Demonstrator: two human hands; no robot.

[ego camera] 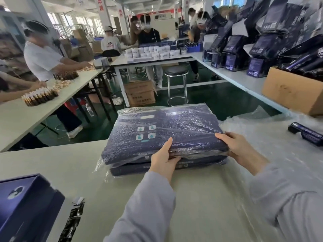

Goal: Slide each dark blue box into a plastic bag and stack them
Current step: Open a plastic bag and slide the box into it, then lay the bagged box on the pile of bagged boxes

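Note:
A dark blue box wrapped in a clear plastic bag (167, 128) lies on top of another bagged dark blue box (201, 163) on the white table (52, 165). My left hand (163, 158) grips the near edge of the top box, thumb on its upper face and fingers curled under it. My right hand (239, 148) holds the near right corner of the same box, fingers lying over the plastic. The top box sits slightly askew on the lower one.
An open dark blue box (26, 203) sits at the near left. A sheet of clear plastic bags (262, 133) spreads at the right, with a small dark packet (305, 133) and a cardboard carton (293, 89) beyond. Other people work at the far tables.

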